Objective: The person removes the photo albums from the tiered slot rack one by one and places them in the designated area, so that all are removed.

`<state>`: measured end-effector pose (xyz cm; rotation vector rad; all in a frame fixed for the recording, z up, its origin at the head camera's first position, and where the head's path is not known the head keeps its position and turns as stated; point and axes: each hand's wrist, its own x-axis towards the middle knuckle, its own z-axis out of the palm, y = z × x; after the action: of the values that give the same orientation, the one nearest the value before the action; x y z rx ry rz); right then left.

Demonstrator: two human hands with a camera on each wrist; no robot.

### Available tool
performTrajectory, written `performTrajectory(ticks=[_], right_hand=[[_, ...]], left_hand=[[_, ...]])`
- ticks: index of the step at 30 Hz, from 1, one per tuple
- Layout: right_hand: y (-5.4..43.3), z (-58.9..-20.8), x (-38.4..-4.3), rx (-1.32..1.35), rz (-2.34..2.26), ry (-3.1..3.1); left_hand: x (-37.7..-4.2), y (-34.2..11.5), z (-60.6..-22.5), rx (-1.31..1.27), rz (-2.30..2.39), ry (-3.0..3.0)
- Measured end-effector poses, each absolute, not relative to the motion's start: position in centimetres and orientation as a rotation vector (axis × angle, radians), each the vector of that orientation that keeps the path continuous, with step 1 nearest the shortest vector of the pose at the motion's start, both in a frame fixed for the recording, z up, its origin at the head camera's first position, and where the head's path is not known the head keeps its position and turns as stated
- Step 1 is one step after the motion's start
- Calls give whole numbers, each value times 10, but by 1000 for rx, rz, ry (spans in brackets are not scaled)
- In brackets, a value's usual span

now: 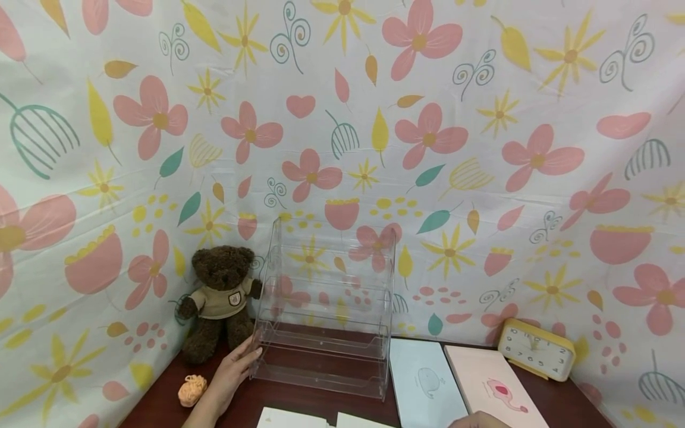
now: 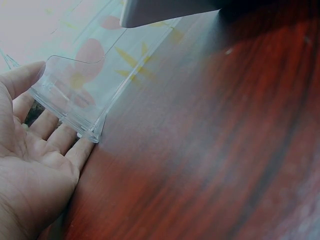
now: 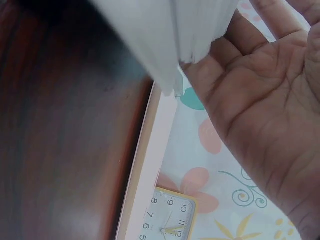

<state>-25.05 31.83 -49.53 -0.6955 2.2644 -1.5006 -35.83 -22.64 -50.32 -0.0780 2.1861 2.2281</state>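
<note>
A clear stepped display rack (image 1: pixel 321 362) stands upright on the dark red table. My left hand (image 1: pixel 231 373) holds its lower left side, the thumb (image 2: pixel 27 77) on one face of the clear wall and the other fingers around its lower edge. My right hand (image 1: pixel 478 420) is cut off by the bottom of the head view, overlapping the lower ends of the blue notebook (image 1: pixel 428 380) with a whale and the pink notebook (image 1: pixel 497 386) with an elephant. In the right wrist view its fingers reach behind white, page-like blocks (image 3: pixel 197 30), which hide their ends.
White booklets (image 1: pixel 291 418) lie at the near edge of view. A brown teddy bear (image 1: pixel 222 303) sits left of the rack, with an orange yarn ball (image 1: pixel 192 390) in front. A yellow-framed clock (image 1: pixel 537 349) stands back right. Floral cloth (image 1: pixel 342 148) lines the walls.
</note>
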Motion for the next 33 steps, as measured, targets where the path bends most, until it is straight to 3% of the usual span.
performTrajectory(ticks=[24,33], right_hand=[[324,-486,-271,-681,-1341,2200],[309,-451,-276,-526,-1169,2741]], left_hand=[[-359,-223,-505,-71,2222,2192],[-361,-223,-505,-98,2226,2225]])
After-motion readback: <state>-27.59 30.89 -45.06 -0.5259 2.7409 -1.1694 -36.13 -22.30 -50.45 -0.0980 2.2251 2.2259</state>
